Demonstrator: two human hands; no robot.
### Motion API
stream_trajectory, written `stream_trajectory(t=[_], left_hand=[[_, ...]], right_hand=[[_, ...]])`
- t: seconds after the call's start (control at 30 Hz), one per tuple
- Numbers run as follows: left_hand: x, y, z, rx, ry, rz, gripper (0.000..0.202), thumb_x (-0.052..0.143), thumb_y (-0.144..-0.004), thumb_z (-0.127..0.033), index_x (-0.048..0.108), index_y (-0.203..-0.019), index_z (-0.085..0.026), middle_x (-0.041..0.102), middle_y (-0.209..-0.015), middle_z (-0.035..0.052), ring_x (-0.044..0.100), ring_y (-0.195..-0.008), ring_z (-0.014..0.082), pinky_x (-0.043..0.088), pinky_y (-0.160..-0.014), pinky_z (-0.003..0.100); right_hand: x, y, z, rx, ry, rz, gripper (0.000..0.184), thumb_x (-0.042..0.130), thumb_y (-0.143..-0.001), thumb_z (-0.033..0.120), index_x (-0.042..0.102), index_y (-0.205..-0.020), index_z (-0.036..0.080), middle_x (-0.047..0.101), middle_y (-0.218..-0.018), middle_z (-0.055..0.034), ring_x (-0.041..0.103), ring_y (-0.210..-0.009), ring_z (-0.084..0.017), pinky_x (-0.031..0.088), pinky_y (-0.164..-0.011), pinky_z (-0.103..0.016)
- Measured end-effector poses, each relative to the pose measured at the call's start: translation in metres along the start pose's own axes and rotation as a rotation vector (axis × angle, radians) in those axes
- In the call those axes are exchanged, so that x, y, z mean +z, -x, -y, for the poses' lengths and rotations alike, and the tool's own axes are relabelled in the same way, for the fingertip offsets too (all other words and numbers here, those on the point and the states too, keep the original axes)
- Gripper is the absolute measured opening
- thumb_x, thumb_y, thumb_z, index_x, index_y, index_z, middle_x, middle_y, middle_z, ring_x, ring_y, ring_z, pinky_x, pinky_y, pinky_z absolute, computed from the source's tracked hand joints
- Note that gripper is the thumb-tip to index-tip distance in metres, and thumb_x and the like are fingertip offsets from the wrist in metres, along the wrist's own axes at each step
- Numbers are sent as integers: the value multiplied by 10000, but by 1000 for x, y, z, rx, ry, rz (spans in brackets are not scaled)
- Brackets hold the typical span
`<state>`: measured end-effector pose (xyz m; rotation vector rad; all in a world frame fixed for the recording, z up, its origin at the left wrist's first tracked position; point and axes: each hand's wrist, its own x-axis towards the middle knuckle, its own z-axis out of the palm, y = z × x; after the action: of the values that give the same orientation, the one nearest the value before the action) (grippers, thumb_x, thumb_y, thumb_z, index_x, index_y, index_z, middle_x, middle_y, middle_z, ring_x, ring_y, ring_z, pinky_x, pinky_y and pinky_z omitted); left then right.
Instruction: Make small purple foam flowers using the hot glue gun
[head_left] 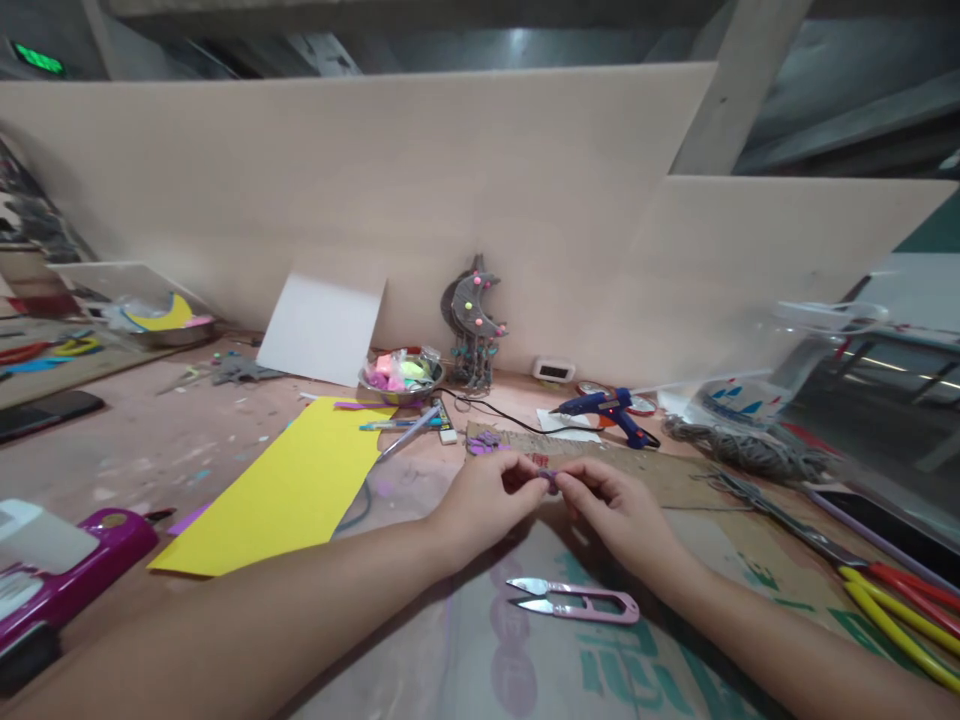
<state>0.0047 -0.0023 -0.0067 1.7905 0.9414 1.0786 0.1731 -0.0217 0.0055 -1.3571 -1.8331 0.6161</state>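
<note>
Over the table (165,465), pinching a small purple piece (551,481) with left hand (491,500) and right hand (621,505); probably light, pliable, easily crushed; best gripped by edges.

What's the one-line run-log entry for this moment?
left hand: pinching small purple piece | right hand: pinching same piece | pink snips: unheld, blades apart
</note>
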Motion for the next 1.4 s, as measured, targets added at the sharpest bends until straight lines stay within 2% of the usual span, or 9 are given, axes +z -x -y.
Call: stream_trajectory(t=[0.43,0.7,0.9,0.97,1.03,1.13,1.17,1.3,1.4], left_hand=[[-3,-2,-2,-26,63,28,156,572,-754,-296,632,-777,-155,640,-743,13,572,-705,138,424,-634,227],[-4,-3,2,-35,30,-41,164,551,-767,-307,612,-766,-155,631,-715,10,569,-673,139,417,-613,233],[-4,-3,2,-65,91,-21,150,576,-750,-297,613,-791,-157,648,-761,17,586,-712,143,436,-652,241],[-3,-3,3,-78,100,-24,147,581,-745,-289,615,-801,-158,654,-770,21,590,-721,145,440,-665,247],[-2,-4,4,-94,97,-27,142,584,-742,-284,611,-803,-158,657,-773,22,591,-723,146,440,-669,250],[-2,-3,5,-105,83,-15,140,579,-746,-287,604,-798,-159,652,-769,19,585,-717,145,434,-656,247],[-3,-3,5,-105,74,-13,143,574,-750,-292,602,-796,-160,646,-758,16,580,-711,145,430,-644,245],[-4,-3,3,-89,14,-33,165,545,-773,-320,598,-796,-165,626,-743,8,565,-712,149,415,-636,247],[-4,-3,3,-78,-3,-36,183,536,-780,-329,614,-808,-165,642,-787,18,575,-744,159,419,-664,256]], right_hand=[[0,0,2,17,43,-1,292,461,-836,422,615,-808,175,525,-504,36,462,-434,-112,361,-436,-225],[-9,0,-1,-149,224,-24,261,513,-818,376,647,-939,188,687,-808,-45,586,-645,-157,448,-590,-267],[-11,-3,-6,-232,266,22,219,476,-857,335,645,-821,200,673,-851,-59,597,-780,-188,454,-712,-312],[-23,-6,1,-323,284,-84,232,477,-856,350,632,-770,201,647,-832,-61,581,-790,-190,439,-722,-310],[-44,-10,9,-351,317,-301,263,479,-849,390,601,-717,199,610,-773,-54,559,-753,-188,419,-698,-300],[-79,-23,9,-186,362,-614,401,391,-873,459,490,-581,203,459,-532,-1,456,-541,-146,355,-558,-272],[-89,-28,4,-119,400,-634,414,367,-879,459,476,-573,203,437,-511,4,453,-537,-145,347,-560,-272],[-112,-51,-39,57,510,-458,257,524,-779,424,599,-738,181,523,-491,3,487,-474,-157,321,-507,-275],[-116,-62,-75,111,577,-229,315,570,-729,468,636,-769,162,609,-564,-39,550,-524,-191,346,-506,-282]])
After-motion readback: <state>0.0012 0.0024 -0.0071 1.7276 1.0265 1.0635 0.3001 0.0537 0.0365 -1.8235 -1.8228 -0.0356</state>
